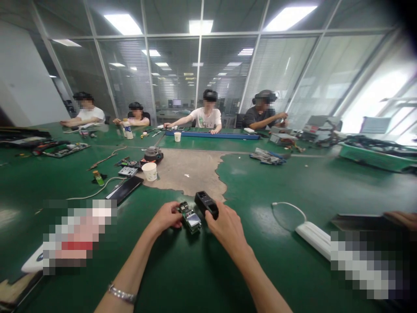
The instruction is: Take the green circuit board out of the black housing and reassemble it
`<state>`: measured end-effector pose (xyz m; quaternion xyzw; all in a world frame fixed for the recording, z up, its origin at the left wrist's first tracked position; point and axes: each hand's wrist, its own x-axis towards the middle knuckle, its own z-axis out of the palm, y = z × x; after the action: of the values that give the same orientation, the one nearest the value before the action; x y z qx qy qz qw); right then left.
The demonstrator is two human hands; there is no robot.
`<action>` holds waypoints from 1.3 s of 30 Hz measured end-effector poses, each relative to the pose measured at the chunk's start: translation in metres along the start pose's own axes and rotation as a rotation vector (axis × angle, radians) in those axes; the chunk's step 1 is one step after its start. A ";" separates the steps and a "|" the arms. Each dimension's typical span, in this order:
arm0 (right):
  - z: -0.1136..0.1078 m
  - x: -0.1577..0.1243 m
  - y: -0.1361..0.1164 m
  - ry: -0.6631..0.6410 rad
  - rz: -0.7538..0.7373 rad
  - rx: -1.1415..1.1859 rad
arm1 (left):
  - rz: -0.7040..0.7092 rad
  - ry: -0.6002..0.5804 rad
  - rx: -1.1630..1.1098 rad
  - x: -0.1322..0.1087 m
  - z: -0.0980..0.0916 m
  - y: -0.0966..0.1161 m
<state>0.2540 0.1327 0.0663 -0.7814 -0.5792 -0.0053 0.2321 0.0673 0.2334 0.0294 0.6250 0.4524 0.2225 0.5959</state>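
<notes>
Near the middle of the green table [169, 269], my left hand [167, 216] grips a small green circuit board [190, 218] by its left edge. The board carries a silvery square part and is tilted. Close to its right, my right hand [226, 221] is closed around a black plastic housing [206, 204], which looks hollow at the near end. Housing and board are apart, with a narrow gap between them. My right fingertips are partly hidden behind the housing.
A paper cup [150, 171], a black flat panel [128, 189] and loose electronic parts lie ahead to the left. A white power strip [314, 239] with a cable is at right. Tools [267, 156] and a green basket [378, 157] stand farther back. Several people sit across the table.
</notes>
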 end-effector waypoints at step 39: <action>0.010 -0.027 -0.031 -0.015 -0.282 0.110 | -0.058 0.031 -0.119 -0.003 -0.008 -0.002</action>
<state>0.2145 0.1188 0.0612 -0.6785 -0.6844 -0.0001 0.2671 0.0590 0.2351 0.0299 0.5716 0.4654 0.2414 0.6312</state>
